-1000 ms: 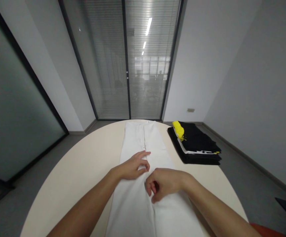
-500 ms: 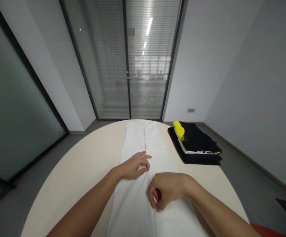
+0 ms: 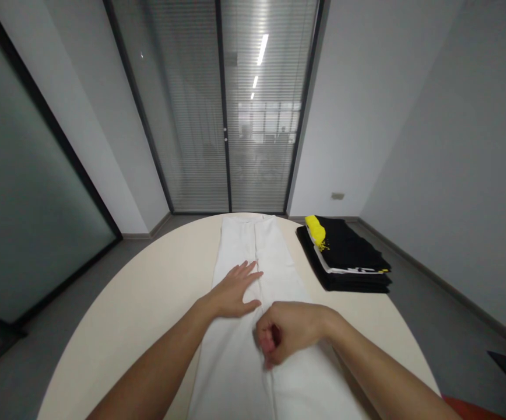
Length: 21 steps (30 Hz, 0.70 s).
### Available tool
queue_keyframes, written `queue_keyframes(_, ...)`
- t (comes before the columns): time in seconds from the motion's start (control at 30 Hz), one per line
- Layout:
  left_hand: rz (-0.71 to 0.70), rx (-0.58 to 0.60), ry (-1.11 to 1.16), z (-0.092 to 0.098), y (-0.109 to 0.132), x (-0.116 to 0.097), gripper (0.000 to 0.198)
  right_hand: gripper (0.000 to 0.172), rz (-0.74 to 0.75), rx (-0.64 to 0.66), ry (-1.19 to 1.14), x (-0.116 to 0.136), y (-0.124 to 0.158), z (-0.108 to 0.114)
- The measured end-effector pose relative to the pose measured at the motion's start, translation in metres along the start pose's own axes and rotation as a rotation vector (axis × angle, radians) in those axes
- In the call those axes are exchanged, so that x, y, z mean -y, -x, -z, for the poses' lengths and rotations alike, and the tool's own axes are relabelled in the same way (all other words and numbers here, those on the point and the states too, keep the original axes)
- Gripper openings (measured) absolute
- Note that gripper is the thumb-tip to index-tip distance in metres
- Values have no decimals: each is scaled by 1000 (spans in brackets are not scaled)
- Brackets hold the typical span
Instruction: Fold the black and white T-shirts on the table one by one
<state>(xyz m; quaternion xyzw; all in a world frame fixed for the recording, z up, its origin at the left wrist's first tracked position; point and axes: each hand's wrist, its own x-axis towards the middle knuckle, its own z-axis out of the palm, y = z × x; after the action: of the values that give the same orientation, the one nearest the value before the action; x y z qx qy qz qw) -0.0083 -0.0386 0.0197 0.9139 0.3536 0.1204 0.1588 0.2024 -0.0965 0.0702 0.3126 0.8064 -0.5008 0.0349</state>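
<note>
White garment: the white garment (image 3: 231, 373) lies lengthwise along the surface (image 3: 148, 291), narrow at its far end and wider toward the near end, which runs out of view.
Centre seam: a line (image 3: 256, 245) runs down the middle of the white garment, with small creases beside it.
Handling: the cloth looks light and soft, likely to wrinkle if dragged and in no danger of breaking; whether it is slippery cannot be told.
Where to take hold: the side edges of the white garment or its far end would probably give the surest hold, with a flat palm keeping the rest in place.
Left hand: the left hand (image 3: 234, 291) rests palm down on the white garment, left of its middle, grip spread, fingertips reaching the centre line.
Right hand: the right hand (image 3: 288, 329) is over the white garment's middle, nearer the wearer, fingers curled inward; whether its grip closes on cloth cannot be told.
Folded stack: dark folded clothes (image 3: 353, 245) sit to the right of the white garment, apart from it, a yellow patch (image 3: 315, 230) on top.
Glass partition: blinds (image 3: 192, 134) hang beyond the white garment's far end.
</note>
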Motion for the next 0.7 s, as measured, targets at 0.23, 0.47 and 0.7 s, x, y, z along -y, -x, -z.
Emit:
queue_keyframes(0.23,58,43,-136,-5,-1,-6,77,37,81,-381,85,-27,-2,18)
queue_keyframes(0.47,35,-7,-106,-1,-2,1,77,28,-107,-812,252,-55,-15,33)
queue_keyframes(0.7,68,-43,-88,-1,-3,1,70,26,-455,-935,402,-52,-52,56)
